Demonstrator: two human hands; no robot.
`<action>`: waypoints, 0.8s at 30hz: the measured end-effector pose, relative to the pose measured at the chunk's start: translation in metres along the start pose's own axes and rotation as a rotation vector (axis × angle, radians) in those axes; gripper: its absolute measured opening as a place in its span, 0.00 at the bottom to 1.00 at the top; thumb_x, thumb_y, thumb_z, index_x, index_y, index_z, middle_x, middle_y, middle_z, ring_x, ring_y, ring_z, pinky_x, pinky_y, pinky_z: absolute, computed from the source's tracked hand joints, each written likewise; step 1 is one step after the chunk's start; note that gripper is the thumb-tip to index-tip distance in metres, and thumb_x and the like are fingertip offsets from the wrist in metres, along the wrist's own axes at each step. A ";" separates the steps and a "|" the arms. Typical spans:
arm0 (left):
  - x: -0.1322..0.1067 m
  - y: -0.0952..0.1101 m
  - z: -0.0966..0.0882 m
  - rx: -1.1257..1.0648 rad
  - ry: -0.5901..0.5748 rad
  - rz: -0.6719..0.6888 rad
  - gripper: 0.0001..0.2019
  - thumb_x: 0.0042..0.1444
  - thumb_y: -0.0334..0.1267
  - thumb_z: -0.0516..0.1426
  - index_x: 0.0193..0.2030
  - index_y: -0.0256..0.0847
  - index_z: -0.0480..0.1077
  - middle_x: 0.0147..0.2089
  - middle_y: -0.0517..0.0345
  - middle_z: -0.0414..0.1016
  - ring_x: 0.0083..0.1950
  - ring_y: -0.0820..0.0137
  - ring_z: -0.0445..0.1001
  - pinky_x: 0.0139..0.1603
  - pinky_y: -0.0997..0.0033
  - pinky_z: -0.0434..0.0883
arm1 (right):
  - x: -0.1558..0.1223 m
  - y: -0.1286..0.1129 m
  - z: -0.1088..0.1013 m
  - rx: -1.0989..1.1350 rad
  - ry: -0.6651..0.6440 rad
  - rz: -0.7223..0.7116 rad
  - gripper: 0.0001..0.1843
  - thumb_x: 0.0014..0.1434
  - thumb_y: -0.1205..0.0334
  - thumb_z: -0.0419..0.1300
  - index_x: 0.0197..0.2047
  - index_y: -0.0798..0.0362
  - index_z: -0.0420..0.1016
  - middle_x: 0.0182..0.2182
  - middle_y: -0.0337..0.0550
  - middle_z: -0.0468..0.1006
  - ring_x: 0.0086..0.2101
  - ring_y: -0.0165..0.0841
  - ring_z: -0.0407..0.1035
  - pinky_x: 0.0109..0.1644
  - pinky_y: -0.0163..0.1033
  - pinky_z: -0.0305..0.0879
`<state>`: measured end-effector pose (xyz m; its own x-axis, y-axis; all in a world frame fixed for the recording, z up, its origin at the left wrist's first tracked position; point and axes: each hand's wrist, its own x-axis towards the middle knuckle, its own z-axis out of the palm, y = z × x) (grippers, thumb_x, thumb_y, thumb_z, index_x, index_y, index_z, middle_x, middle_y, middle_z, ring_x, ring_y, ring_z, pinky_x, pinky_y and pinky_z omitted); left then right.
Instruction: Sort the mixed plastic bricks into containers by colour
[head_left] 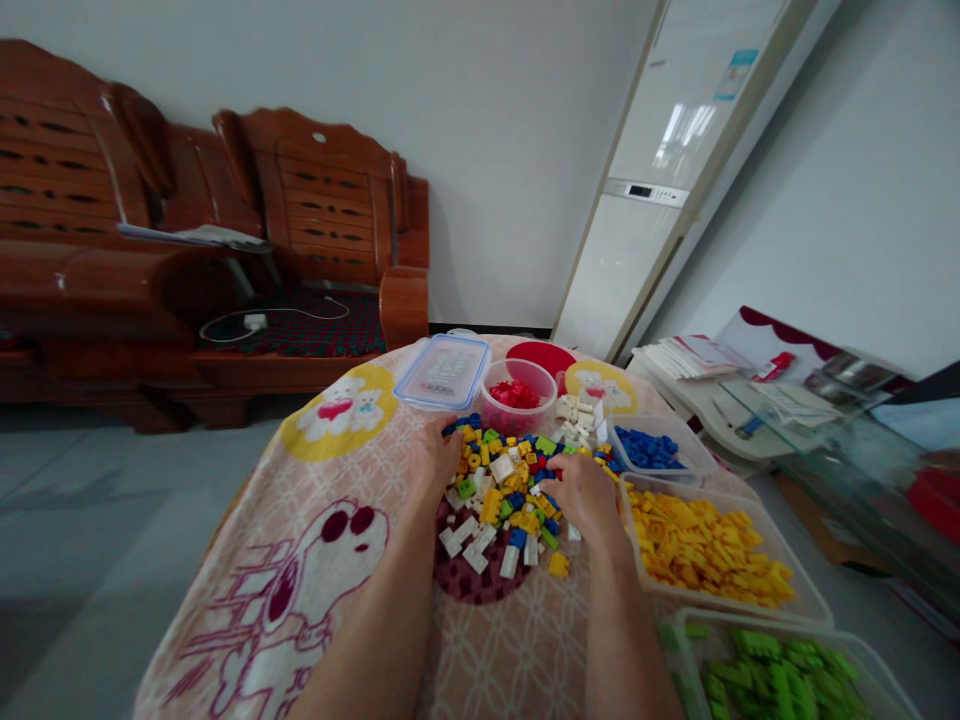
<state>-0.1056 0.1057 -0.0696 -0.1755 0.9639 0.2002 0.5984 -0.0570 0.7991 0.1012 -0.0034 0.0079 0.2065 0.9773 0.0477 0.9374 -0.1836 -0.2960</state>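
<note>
A mixed pile of toy building bricks (501, 485) in yellow, white, blue, green and red lies on the cloth-covered table. My left hand (435, 458) rests at the pile's left edge, fingers curved and apart beside some blue bricks. At the right side of the pile, my right hand (587, 490) has its thumb and fingers bent around what looks like a small blue brick, partly hidden. Behind the pile stands a round clear tub of red bricks (515, 393). To the right are boxes of blue bricks (651, 449), yellow bricks (705, 545) and green bricks (780, 675).
A clear lid with a blue rim (444, 372) and a red round lid (541, 354) lie at the table's back. White bricks (577, 420) sit behind the right hand. A glass-topped stand (847, 460) is on the right, a wooden sofa (315, 220) at the back left.
</note>
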 end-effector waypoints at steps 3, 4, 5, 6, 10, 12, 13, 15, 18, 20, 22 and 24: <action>0.001 -0.001 0.001 -0.022 -0.001 0.010 0.18 0.56 0.37 0.55 0.52 0.39 0.76 0.52 0.50 0.80 0.53 0.61 0.76 0.59 0.60 0.71 | 0.000 0.002 0.001 -0.031 -0.024 -0.027 0.16 0.55 0.61 0.63 0.47 0.48 0.81 0.39 0.45 0.83 0.42 0.37 0.75 0.43 0.36 0.62; 0.001 -0.002 0.001 -0.024 -0.001 0.009 0.18 0.56 0.37 0.55 0.52 0.39 0.76 0.52 0.50 0.79 0.54 0.61 0.76 0.59 0.60 0.71 | 0.000 0.002 0.001 -0.039 -0.027 -0.031 0.16 0.54 0.61 0.64 0.47 0.47 0.81 0.39 0.45 0.83 0.42 0.37 0.75 0.43 0.36 0.62; 0.001 -0.002 0.001 -0.022 0.000 0.006 0.18 0.56 0.37 0.55 0.52 0.39 0.76 0.52 0.50 0.79 0.54 0.61 0.76 0.59 0.60 0.71 | 0.000 0.002 0.002 -0.047 -0.030 -0.035 0.16 0.54 0.61 0.64 0.47 0.47 0.81 0.39 0.44 0.83 0.43 0.37 0.75 0.43 0.36 0.62; 0.001 -0.001 0.001 -0.016 0.000 0.001 0.18 0.56 0.37 0.55 0.52 0.38 0.76 0.53 0.49 0.79 0.54 0.61 0.76 0.59 0.60 0.71 | 0.000 0.003 0.002 -0.055 -0.031 -0.039 0.16 0.54 0.62 0.64 0.47 0.47 0.81 0.40 0.44 0.83 0.43 0.37 0.75 0.44 0.36 0.62; -0.001 0.002 -0.001 0.013 -0.011 -0.007 0.18 0.57 0.37 0.55 0.53 0.38 0.76 0.53 0.48 0.79 0.53 0.60 0.76 0.58 0.59 0.71 | 0.000 0.001 0.005 -0.078 -0.008 -0.046 0.15 0.54 0.64 0.63 0.46 0.47 0.80 0.41 0.45 0.83 0.45 0.38 0.75 0.44 0.37 0.62; -0.001 0.004 -0.002 0.010 -0.011 -0.008 0.18 0.57 0.36 0.55 0.53 0.38 0.76 0.53 0.49 0.79 0.54 0.61 0.76 0.59 0.60 0.71 | 0.001 0.000 0.005 -0.077 0.000 -0.054 0.14 0.55 0.64 0.63 0.46 0.47 0.80 0.41 0.44 0.83 0.45 0.37 0.75 0.44 0.37 0.61; -0.002 0.005 -0.002 0.004 -0.008 -0.009 0.18 0.57 0.36 0.55 0.53 0.38 0.76 0.53 0.49 0.79 0.54 0.61 0.76 0.59 0.60 0.71 | 0.001 0.000 0.005 -0.076 -0.003 -0.058 0.14 0.55 0.64 0.63 0.45 0.46 0.80 0.40 0.43 0.83 0.44 0.37 0.75 0.43 0.37 0.61; -0.002 0.006 -0.002 -0.006 -0.006 -0.010 0.18 0.57 0.35 0.55 0.53 0.39 0.76 0.53 0.50 0.79 0.54 0.61 0.76 0.60 0.60 0.70 | 0.001 -0.001 0.004 -0.071 -0.021 -0.065 0.12 0.56 0.62 0.62 0.44 0.45 0.81 0.37 0.42 0.83 0.42 0.36 0.75 0.42 0.36 0.60; -0.002 0.007 -0.003 -0.017 -0.013 -0.009 0.17 0.56 0.35 0.55 0.52 0.40 0.76 0.52 0.50 0.79 0.54 0.61 0.76 0.59 0.60 0.71 | 0.001 -0.002 0.004 -0.078 -0.051 -0.069 0.08 0.55 0.61 0.64 0.39 0.46 0.81 0.35 0.42 0.82 0.40 0.36 0.75 0.40 0.36 0.59; -0.002 0.007 -0.002 -0.024 -0.013 -0.009 0.17 0.57 0.35 0.55 0.52 0.39 0.76 0.52 0.50 0.79 0.54 0.61 0.76 0.59 0.60 0.71 | 0.001 -0.002 0.004 -0.085 -0.056 -0.065 0.06 0.54 0.61 0.65 0.36 0.47 0.81 0.35 0.43 0.82 0.40 0.36 0.74 0.39 0.36 0.58; -0.002 0.007 -0.002 -0.024 -0.012 -0.014 0.17 0.57 0.35 0.55 0.52 0.39 0.76 0.53 0.50 0.79 0.54 0.61 0.76 0.59 0.60 0.71 | 0.001 -0.002 0.005 -0.081 -0.052 -0.062 0.04 0.53 0.61 0.65 0.35 0.48 0.81 0.35 0.43 0.82 0.39 0.36 0.74 0.39 0.36 0.57; -0.002 0.006 -0.001 -0.019 -0.015 -0.018 0.17 0.57 0.36 0.56 0.52 0.40 0.76 0.53 0.50 0.79 0.54 0.61 0.76 0.59 0.60 0.71 | 0.000 -0.002 0.005 -0.055 -0.052 -0.067 0.03 0.53 0.61 0.65 0.33 0.48 0.80 0.34 0.43 0.82 0.38 0.35 0.74 0.37 0.36 0.57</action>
<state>-0.1023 0.1031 -0.0642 -0.1746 0.9686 0.1771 0.5800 -0.0442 0.8135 0.0983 -0.0021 0.0042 0.1295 0.9915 0.0156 0.9630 -0.1219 -0.2405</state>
